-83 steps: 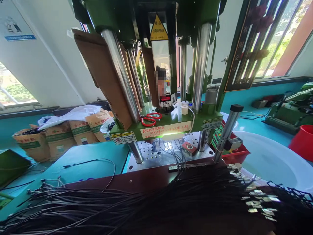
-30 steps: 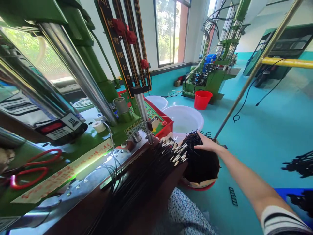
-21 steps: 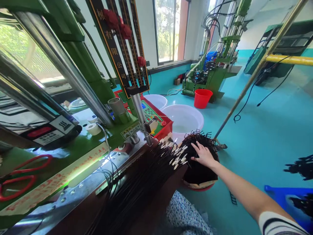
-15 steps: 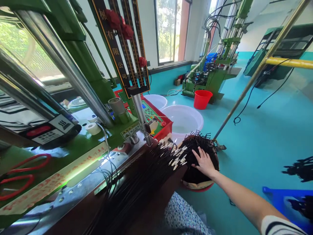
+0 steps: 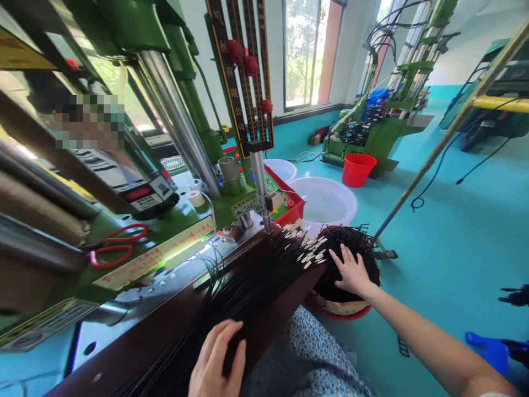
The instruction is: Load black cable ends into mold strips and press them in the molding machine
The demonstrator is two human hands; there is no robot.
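Observation:
My right hand (image 5: pixel 351 270) rests with fingers spread on a heap of small black plastic pieces (image 5: pixel 345 242), which fills a lined red tub (image 5: pixel 347 315) beside my knee. My left hand (image 5: pixel 217 358) is low in the view, over the near edge of the brown board (image 5: pixel 285 309). Its fingers are curved and apart from the thumb, with nothing visible between them. Just beyond it, a long bundle of thin black cables (image 5: pixel 248 281) lies along the board. Pale metallic ends (image 5: pixel 308 251) fan out towards the tub.
A green press (image 5: pixel 188 132) stands on the left, with red-handled scissors (image 5: pixel 119 248) on its bed. A red control box (image 5: pixel 291 208), white basins (image 5: pixel 326 198) and a red bucket (image 5: pixel 359 169) stand beyond. A slanted pole (image 5: pixel 430 160) rises right of the tub.
My left hand has come into view at the bottom. The right hand stays spread on the black pieces. The view has turned left, bringing in a person behind the press.

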